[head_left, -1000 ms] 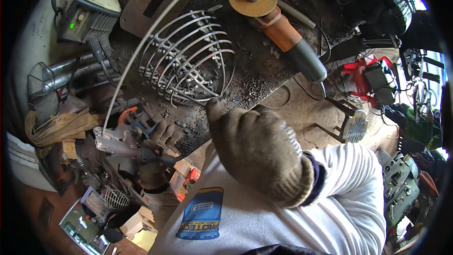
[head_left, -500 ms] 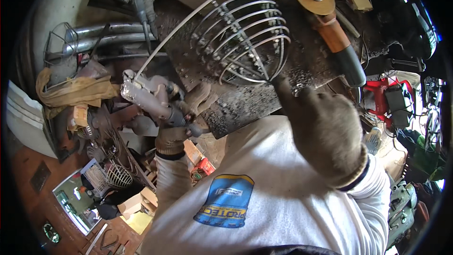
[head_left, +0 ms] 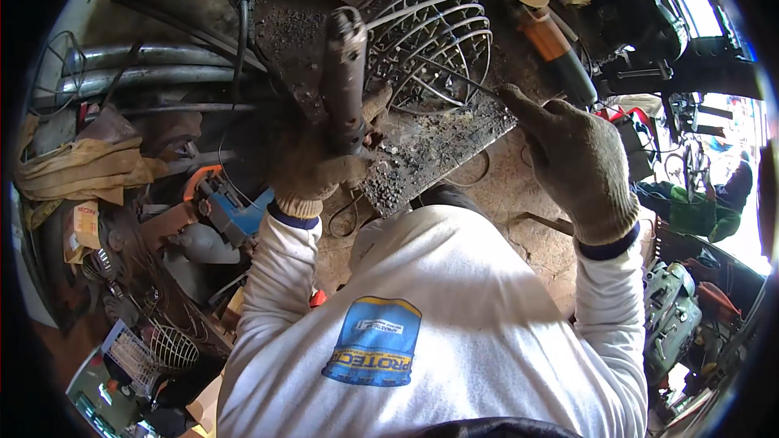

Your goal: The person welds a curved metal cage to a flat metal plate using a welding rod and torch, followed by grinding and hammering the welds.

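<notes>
My gloved left hand is wrapped around a welding electrode holder, held upright. A thin pale electrode sticks out from its top to the right, passing over a cage of bent metal rods. The cage rests on a dark, grit-covered metal plate. To its right, my gloved right hand has its fingertips closed at the end of a thin dark rod that runs into the cage. Whether that rod is joined to the cage I cannot tell.
An angle grinder with a tan disc lies right of the cage. Metal tubes and a tan cloth are on the left. A blue tool sits near my left forearm. At the lower right stands a greenish machine.
My left hand has risen, bringing the electrode holder upright and the electrode across the cage. My right hand has moved up and right. The cage has turned, and the view has shifted.
</notes>
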Motion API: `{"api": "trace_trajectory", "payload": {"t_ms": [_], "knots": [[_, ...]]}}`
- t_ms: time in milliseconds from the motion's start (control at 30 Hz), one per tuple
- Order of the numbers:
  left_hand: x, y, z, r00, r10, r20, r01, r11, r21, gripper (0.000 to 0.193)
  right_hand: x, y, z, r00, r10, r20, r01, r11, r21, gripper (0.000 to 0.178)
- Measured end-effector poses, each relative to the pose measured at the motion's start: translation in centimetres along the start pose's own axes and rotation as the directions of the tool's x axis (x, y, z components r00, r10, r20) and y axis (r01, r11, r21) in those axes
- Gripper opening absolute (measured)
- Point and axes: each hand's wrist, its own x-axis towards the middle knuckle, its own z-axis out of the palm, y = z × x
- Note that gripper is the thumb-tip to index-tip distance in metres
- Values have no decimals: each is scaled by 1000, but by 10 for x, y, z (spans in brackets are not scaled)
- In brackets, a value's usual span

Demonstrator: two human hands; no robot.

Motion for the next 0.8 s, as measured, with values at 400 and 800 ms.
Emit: {"api": "trace_trajectory", "payload": {"t_ms": [400, 800], "knots": [[20, 31, 2, 893, -312, 324, 431, 799, -419, 54, 0, -2, -4, 999, -17, 36, 16, 999, 29, 44], [12, -12, 14, 948, -200, 246, 282, 889, -362, 54, -11, -26, 0, 992, 108, 65, -114, 989, 98, 46]]}}
